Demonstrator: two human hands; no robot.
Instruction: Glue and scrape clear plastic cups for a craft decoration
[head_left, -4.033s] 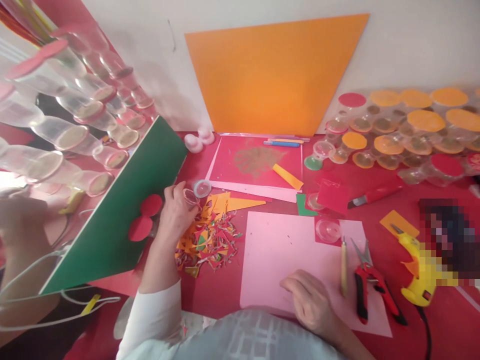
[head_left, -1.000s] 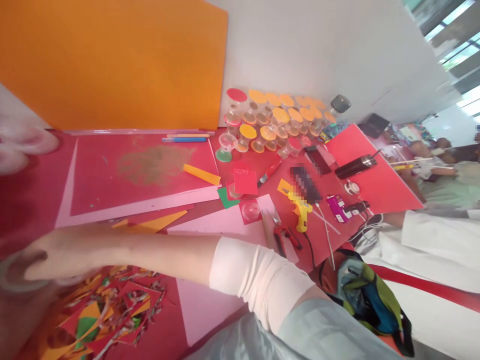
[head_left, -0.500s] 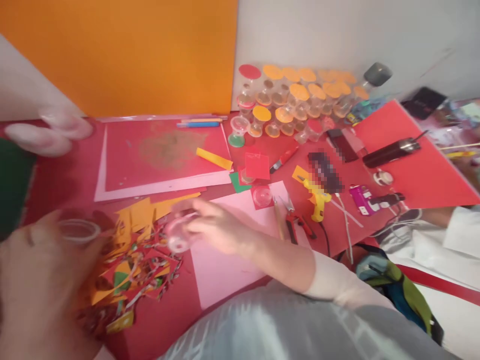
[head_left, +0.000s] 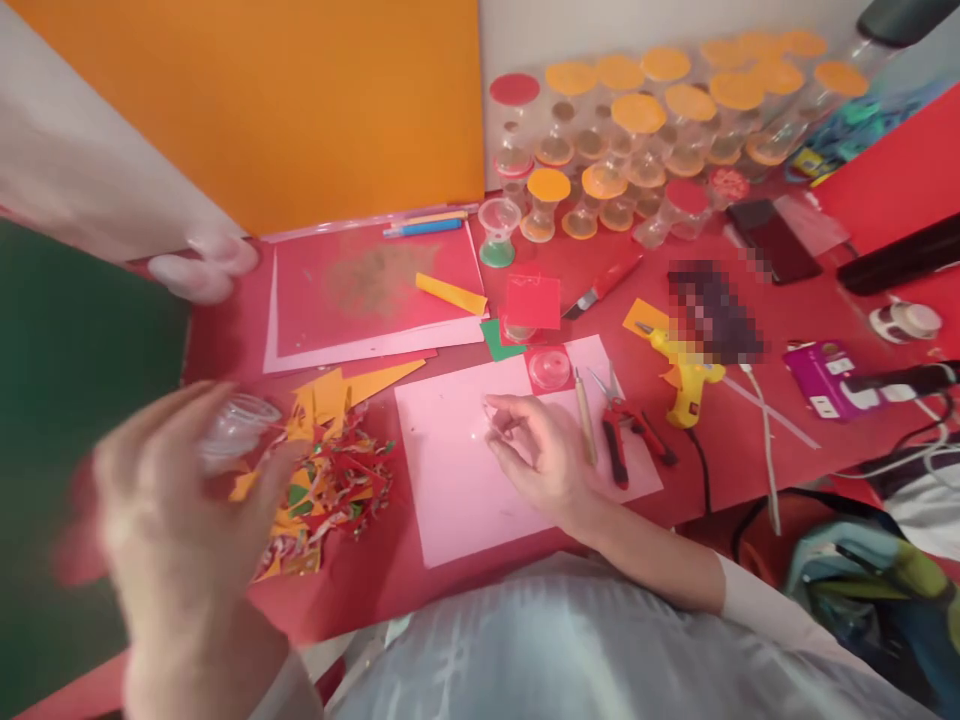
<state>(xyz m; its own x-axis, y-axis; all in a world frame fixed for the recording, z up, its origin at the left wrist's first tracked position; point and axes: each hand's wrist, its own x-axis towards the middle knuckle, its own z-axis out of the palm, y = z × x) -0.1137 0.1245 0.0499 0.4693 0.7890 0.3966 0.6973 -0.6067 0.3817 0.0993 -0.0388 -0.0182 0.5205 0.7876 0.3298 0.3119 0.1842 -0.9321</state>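
My left hand [head_left: 180, 490], slightly blurred and raised over the left side of the table, is curled round a clear plastic cup [head_left: 234, 428]. Just right of it lies a heap of red and orange paper scraps [head_left: 341, 470]. Over a pink sheet [head_left: 442, 490], my right hand [head_left: 536, 450] has thumb and fingers pinched; a tiny pale bit shows at the tips, too small to name. Beside that hand are a wooden-handled tool [head_left: 585, 420] and red-handled pliers [head_left: 615, 440]. Beyond it, a clear round plastic piece [head_left: 550, 368] rests on a red paper square.
Several clear cups joined in pairs with orange or red discs [head_left: 637, 115] stand along the wall. A yellow glue gun [head_left: 684, 385], a red utility knife [head_left: 606, 285], a phone [head_left: 772, 240] and a purple box [head_left: 829, 380] lie to the right. An orange board [head_left: 337, 100] leans behind.
My right hand has moved right from the scrap heap to the pink sheet, and the clear plastic piece it held no longer shows there. My left hand still holds its cup. The view has shifted.
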